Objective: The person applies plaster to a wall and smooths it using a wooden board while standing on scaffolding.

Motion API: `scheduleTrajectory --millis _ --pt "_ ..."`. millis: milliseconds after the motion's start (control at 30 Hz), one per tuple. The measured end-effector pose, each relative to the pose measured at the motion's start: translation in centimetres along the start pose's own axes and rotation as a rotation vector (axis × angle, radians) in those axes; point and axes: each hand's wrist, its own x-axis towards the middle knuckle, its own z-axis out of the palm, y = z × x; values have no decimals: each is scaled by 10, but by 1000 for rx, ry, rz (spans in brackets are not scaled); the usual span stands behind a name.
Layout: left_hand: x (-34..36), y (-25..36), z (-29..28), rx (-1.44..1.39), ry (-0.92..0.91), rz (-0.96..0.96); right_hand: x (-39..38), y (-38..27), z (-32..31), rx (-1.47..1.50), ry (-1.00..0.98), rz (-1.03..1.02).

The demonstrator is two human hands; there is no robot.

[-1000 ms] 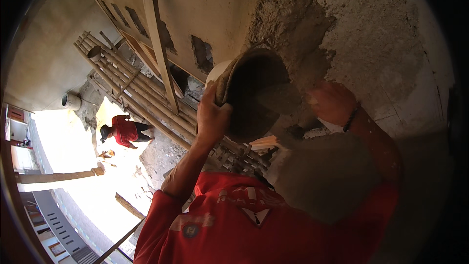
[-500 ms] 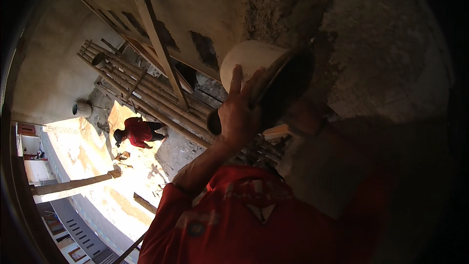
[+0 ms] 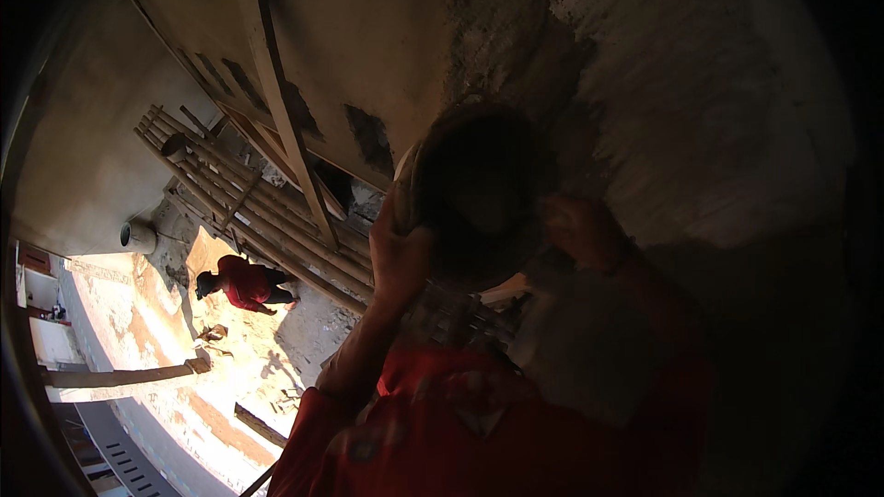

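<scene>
A round bucket [image 3: 479,253] is in front of my chest, its dark opening turned up toward me. My left hand [image 3: 401,262] grips its left side, thumb over the rim and fingers behind the pale outer wall. On the opposite side my right hand [image 3: 585,232] is closed at the rim, dim and partly lost in shadow. What the bucket holds, if anything, is too dark to make out. Just beyond it stands a wall with a rough, dark patch of plaster [image 3: 516,28].
A platform of bamboo poles [image 3: 258,221] lies to the left below me, crossed by a slanting timber [image 3: 285,110]. Farther down, a person in a red shirt [image 3: 244,283] stands on the ground near another bucket [image 3: 138,236]. A beam [image 3: 129,375] juts in at lower left.
The bucket has tipped back, from its pale outside showing to its opening facing me. My left hand has shifted left and down with it; my right hand now shows more at the rim.
</scene>
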Motion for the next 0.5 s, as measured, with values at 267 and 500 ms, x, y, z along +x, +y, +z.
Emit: scheduleTrajectory --millis 267,500 --pt "-7 -10 -24 22 117 -12 -8 -66 -101 31 -128 56" --pt "-40 -13 -21 10 170 -62 -30 -77 -155 143 -244 162"
